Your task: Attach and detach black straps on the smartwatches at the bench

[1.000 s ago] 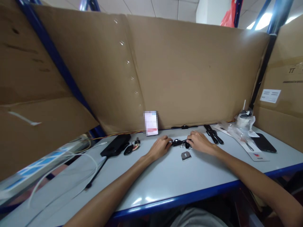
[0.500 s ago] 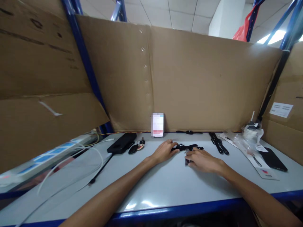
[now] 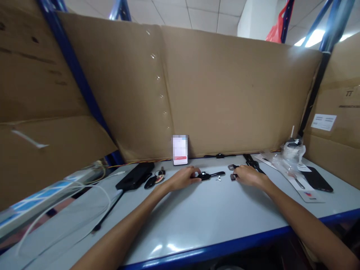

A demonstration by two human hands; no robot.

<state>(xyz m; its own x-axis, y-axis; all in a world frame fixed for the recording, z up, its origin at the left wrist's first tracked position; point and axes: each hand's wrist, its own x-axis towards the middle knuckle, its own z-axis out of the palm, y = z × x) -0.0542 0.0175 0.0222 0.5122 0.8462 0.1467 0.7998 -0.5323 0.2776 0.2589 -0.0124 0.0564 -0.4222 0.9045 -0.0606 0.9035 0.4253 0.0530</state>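
Ceiling light (image 3: 315, 36) glares upper right. My table (image 3: 197, 221) shows soft sheen near its front edge. Wide-angle bending at edges; left side smeared, dim.

A pale grey tabletop (image 3: 197, 221) with a blue front edge carries a scatter of small things. Along the back edge lie a flat black rectangular case (image 3: 135, 175), a black key fob with keys (image 3: 154, 179), a small white card with a red strip (image 3: 180, 150), a black watch with strap (image 3: 208, 175), two black strap pieces (image 3: 253, 162) and a small grey square part (image 3: 233, 177). Toward the right edge lie crumpled clear plastic wrapping (image 3: 284, 162) and a black phone (image 3: 317, 179). White cables (image 3: 70, 202) loop near the left edge.
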